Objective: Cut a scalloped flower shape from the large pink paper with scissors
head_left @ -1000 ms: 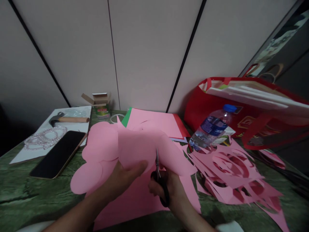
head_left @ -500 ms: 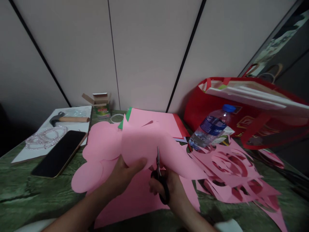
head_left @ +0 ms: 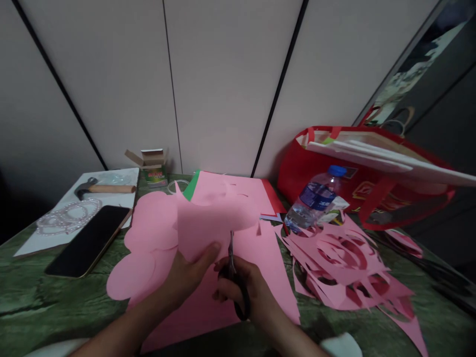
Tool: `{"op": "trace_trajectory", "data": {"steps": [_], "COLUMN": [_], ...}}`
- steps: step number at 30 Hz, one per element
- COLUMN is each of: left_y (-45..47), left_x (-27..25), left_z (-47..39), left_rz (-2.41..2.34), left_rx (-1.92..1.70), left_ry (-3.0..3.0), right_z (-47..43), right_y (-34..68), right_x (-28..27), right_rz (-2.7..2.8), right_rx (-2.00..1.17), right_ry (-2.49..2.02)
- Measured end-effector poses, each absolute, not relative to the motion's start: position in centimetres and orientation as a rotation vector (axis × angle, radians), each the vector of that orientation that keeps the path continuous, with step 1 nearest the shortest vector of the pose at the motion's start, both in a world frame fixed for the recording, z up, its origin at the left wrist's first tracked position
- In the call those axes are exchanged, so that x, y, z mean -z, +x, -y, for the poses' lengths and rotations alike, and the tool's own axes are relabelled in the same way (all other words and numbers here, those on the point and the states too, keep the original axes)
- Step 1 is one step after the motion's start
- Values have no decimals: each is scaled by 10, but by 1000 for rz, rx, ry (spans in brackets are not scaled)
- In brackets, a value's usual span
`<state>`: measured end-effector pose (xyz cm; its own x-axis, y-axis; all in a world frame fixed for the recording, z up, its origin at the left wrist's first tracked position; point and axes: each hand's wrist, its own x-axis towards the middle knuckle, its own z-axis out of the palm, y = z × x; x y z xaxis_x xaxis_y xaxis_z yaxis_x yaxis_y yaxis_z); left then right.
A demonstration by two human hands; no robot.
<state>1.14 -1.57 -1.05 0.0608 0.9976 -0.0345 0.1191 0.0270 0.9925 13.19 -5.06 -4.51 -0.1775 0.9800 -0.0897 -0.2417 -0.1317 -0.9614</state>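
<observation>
My left hand (head_left: 195, 270) is closed on a curved sheet of pink paper (head_left: 208, 220), with the thumb on the near face and the fingers hidden behind. In my right hand (head_left: 243, 285) is a pair of scissors (head_left: 234, 277) with black handles. The blades point away from me, at the lower edge of the held paper, and look nearly closed. Under both hands lies a stack of pink paper sheets (head_left: 267, 277). Rounded pink paper cutouts (head_left: 152, 223) lie left of the held sheet, some overlapping.
Pink paper scraps (head_left: 345, 267) are heaped at the right, beside a water bottle (head_left: 316, 198) leaning near a red bag (head_left: 297, 153). At the left lie a phone (head_left: 89, 240), a hammer (head_left: 111, 189) and a bead strand (head_left: 70, 215). A small opened box (head_left: 154, 171) stands by the wall.
The right-hand part of the held sheet no longer extends toward the scraps. Both hands, the scissors and the paper stay over the stack; the whole view has shifted slightly.
</observation>
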Motion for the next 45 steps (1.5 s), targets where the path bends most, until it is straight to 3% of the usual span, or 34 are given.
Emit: {"op": "trace_trajectory", "data": {"steps": [6, 45], "left_y": [7, 8], "left_x": [17, 18], "left_z": [14, 16], "left_rz": [-1215, -1208], "left_rx": [-1001, -1008], "left_ry": [1362, 1432], "right_z": [46, 48], "right_y": [140, 141], "right_x": [47, 42], "right_rz": [1210, 1139], "right_rx": [-1344, -1330], "right_ry": [-968, -1018]}}
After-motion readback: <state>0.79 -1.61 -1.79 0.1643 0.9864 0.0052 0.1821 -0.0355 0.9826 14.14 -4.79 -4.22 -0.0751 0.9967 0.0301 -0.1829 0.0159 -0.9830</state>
